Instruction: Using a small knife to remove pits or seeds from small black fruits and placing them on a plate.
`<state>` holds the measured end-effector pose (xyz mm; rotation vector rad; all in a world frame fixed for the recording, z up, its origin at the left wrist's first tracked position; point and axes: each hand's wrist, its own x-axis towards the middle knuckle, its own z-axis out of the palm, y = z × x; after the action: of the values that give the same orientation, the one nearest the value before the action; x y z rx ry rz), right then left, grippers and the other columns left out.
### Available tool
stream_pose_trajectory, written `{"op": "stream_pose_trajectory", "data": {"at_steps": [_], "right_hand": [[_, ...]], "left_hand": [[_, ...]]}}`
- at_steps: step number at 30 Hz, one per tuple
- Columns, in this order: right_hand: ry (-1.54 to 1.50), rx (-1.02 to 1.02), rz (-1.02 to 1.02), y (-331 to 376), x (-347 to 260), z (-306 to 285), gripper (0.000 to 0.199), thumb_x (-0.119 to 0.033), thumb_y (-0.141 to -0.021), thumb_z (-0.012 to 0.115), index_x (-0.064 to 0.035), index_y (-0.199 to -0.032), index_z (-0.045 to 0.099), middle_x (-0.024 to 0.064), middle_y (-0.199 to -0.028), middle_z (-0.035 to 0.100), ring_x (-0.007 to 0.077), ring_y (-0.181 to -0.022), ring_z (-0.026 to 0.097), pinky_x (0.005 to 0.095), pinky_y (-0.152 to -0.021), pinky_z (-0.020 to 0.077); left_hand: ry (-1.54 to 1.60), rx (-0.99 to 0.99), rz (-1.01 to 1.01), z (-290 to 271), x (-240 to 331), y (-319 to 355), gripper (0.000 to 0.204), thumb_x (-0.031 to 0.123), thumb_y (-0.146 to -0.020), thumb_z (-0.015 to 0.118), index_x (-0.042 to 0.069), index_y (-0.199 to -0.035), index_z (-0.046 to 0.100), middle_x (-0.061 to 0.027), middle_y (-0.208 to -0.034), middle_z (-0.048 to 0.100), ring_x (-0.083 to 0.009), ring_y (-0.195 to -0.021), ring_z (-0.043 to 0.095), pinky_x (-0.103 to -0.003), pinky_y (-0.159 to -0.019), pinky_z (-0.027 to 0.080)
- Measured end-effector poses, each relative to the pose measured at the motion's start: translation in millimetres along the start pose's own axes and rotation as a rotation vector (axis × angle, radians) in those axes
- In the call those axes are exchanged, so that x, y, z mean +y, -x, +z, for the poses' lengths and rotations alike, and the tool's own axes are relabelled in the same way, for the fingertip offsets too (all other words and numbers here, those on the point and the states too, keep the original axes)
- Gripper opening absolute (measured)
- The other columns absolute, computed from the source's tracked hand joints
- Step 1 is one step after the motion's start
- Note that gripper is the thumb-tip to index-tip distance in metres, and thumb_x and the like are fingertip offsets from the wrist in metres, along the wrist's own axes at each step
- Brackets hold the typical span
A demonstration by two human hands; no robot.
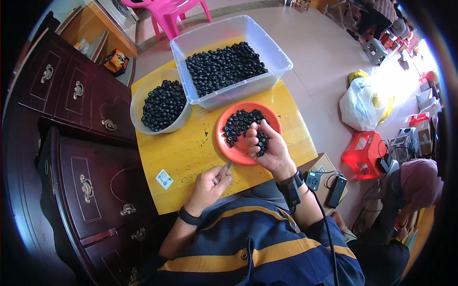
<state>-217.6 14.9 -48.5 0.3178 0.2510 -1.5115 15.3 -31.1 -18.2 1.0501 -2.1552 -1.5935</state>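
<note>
Small round black parts (238, 125), several with a pale hole in the middle, lie in an orange-red plate (238, 155) on the yellow table. Over the plate's right side my right hand (273, 151) is cupped with its palm turned up, fingers curled around several of these black parts (262, 141). Close to the table's near edge, my left hand (209, 187) is closed on a small knife-like tool (228, 167). Only its short grey tip shows, pointing toward the plate; the fingers hide the rest. The hands are apart from each other.
Behind the plate, a clear rectangular bin (281, 66) and a round translucent tub (135, 112) hold many black parts. Dark crumbs and a white label (164, 179) lie on the table (191, 167). Dark drawers (90, 176) stand left; a red stool (359, 155) and another person (405, 200) are right.
</note>
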Motion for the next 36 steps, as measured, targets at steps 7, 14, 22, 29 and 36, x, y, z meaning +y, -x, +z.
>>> {"op": "stream_pose_trajectory", "data": {"at_steps": [7,14,22,29,36], "right_hand": [[-0.156,-0.071,0.046,11,26,-5,0.037,-0.034,-0.105,0.051,-0.0008,-0.116,0.064,0.0198,-0.129,0.063,0.0317,-0.116,0.062,0.0443,-0.099,0.0518],[-0.151,-0.158,0.042,13,46,-10,0.037,-0.028,-0.105,0.048,0.0026,-0.121,0.062,0.0238,-0.139,0.056,0.038,-0.129,0.053,0.0523,-0.113,0.0391],[-0.114,-0.136,0.047,17,53,-15,0.034,-0.024,-0.104,0.049,0.0045,-0.115,0.064,0.0209,-0.133,0.061,0.0356,-0.124,0.056,0.0484,-0.111,0.0411],[-0.152,-0.111,0.059,19,51,-24,0.032,-0.02,-0.105,0.046,0.0035,-0.116,0.064,0.0188,-0.124,0.066,0.0309,-0.117,0.061,0.0449,-0.109,0.0443],[-0.137,-0.054,0.082,23,49,-9,0.033,-0.021,-0.104,0.045,0.0034,-0.115,0.064,0.02,-0.124,0.066,0.0318,-0.117,0.061,0.0467,-0.107,0.0456]], "left_hand": [[0.069,0.074,0.12,3,17,-6,0.018,0.01,-0.09,0.073,0.003,-0.106,0.067,0.0056,-0.071,0.052,-0.0036,-0.064,0.045,-0.021,-0.06,0.039],[-0.085,0.158,0.287,19,32,-21,0.025,0.005,-0.086,0.075,0.003,-0.108,0.066,-0.0001,-0.07,0.058,-0.006,-0.059,0.051,-0.026,-0.054,0.042],[-0.423,0.192,0.383,29,33,-25,0.025,0.009,-0.081,0.076,0.009,-0.105,0.067,-0.0091,-0.069,0.064,-0.0279,-0.063,0.066,-0.039,-0.056,0.051],[-0.467,0.24,0.385,31,34,-24,0.022,0.009,-0.082,0.074,0.009,-0.103,0.067,-0.0104,-0.07,0.066,-0.0312,-0.066,0.068,-0.042,-0.058,0.052],[-0.461,0.221,0.355,31,40,-19,0.019,0.01,-0.083,0.074,0.008,-0.101,0.067,-0.0083,-0.067,0.063,-0.0269,-0.059,0.065,-0.037,-0.055,0.05]]}}
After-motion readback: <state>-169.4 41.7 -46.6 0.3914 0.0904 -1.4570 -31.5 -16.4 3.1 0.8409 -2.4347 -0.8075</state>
